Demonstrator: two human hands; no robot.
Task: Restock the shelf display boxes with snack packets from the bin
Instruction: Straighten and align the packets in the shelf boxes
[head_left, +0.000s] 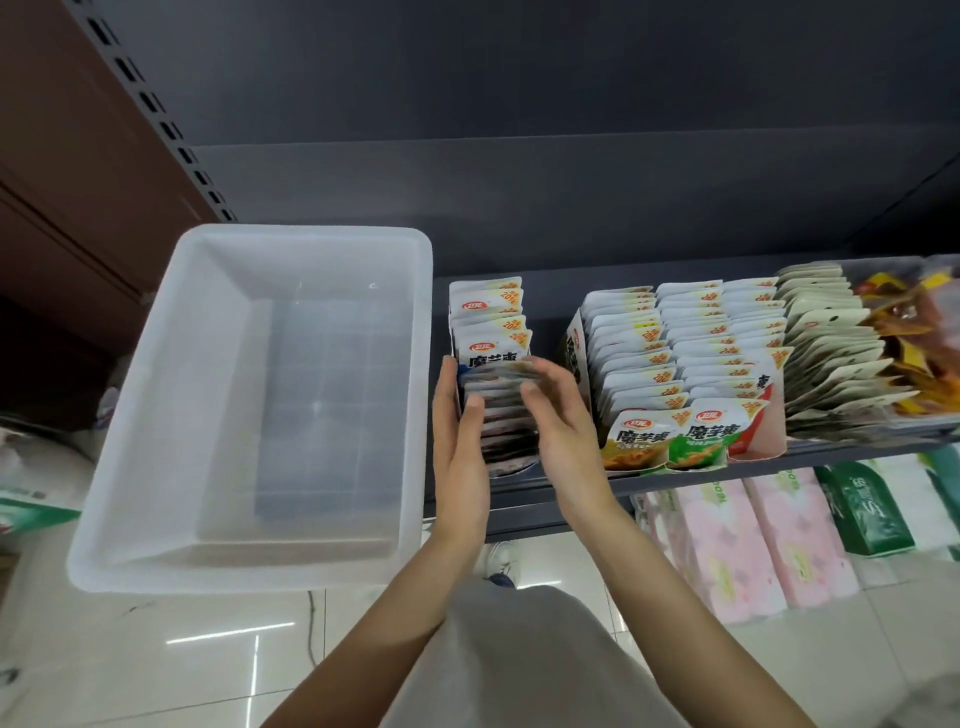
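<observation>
A translucent white plastic bin rests on the shelf at left, and I see nothing inside it. Right beside it stands a display box of white-and-dark snack packets, upright in a row. My left hand presses flat against the left side of that row, thumb on the packets. From the other side my right hand presses with straight fingers, fingertips on the packet tops. The front packets between my palms are blurred. Further right, three display boxes hold several packets of the same brand.
The dark grey shelf runs left to right, with a dark back panel above. At far right lie pale-backed packets and orange snack bags. Below the shelf stand pink tissue packs and green packs. Glossy floor tiles below.
</observation>
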